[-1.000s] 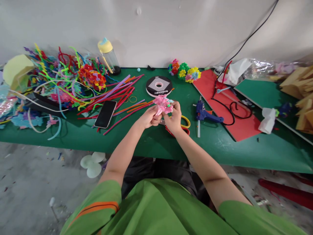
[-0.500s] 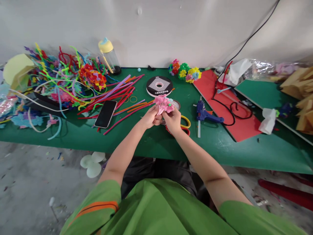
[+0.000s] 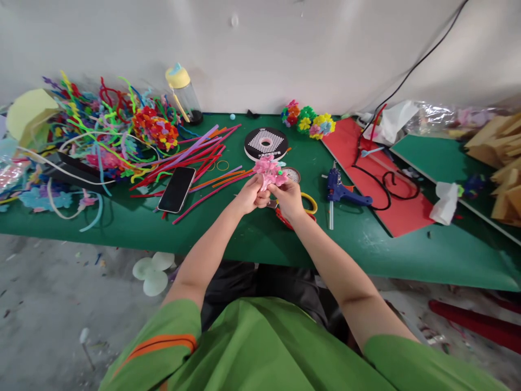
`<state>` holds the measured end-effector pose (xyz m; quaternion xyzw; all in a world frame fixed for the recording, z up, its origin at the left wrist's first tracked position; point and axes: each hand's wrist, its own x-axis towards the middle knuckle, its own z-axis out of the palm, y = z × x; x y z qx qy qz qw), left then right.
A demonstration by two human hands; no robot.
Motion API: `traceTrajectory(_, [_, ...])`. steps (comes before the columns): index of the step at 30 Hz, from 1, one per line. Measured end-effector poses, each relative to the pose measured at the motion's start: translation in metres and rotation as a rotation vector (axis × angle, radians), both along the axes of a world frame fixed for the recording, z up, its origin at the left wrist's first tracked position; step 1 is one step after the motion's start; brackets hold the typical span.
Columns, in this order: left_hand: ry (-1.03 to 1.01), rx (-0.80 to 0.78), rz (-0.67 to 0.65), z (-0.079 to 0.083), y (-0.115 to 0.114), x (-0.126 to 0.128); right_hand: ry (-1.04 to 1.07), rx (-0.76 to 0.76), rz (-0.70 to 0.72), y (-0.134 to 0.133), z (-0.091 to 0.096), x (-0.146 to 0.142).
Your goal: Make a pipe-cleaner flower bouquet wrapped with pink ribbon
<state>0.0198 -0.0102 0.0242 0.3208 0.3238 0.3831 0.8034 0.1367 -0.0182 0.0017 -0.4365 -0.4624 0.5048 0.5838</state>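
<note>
A bunch of pink pipe-cleaner flowers, with a bit of light blue and green on its right side, is held up over the table's middle. My left hand is closed around its lower left part. From the other side, the fingers of my right hand pinch the same bunch. Scissors with yellow and red handles lie beneath my right hand, partly hidden by it. Just beyond the flowers sits a black and white ribbon spool. A small round tin shows behind my right fingers.
Loose pipe cleaners and a phone lie left, beside a tangled colourful heap and a bottle. At right are a blue glue gun and red board with a black cord. Finished flower balls stand behind.
The pink flowers have tipped slightly left and down between my hands. My right hand has shifted a little to the right; my left hand keeps its hold.
</note>
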Motion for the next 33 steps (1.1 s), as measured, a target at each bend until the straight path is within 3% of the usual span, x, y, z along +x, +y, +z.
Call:
traceTrajectory(7, [0.010,0.035,-0.084,0.002,-0.001,-0.003,0.050,-0.046,0.097,0.005,0.003,0.008])
traceTrajectory(19, [0.056,-0.038,-0.065,0.002,0.000,-0.003,0.108,-0.187,0.188,0.000,0.011,0.007])
traceTrajectory(27, [0.046,-0.009,-0.002,0.000,-0.002,0.002,0.161,-0.273,0.094,0.000,0.011,0.006])
traceTrajectory(33, [0.115,-0.046,0.209,-0.003,-0.004,0.012,-0.050,-0.098,-0.126,-0.008,0.010,-0.002])
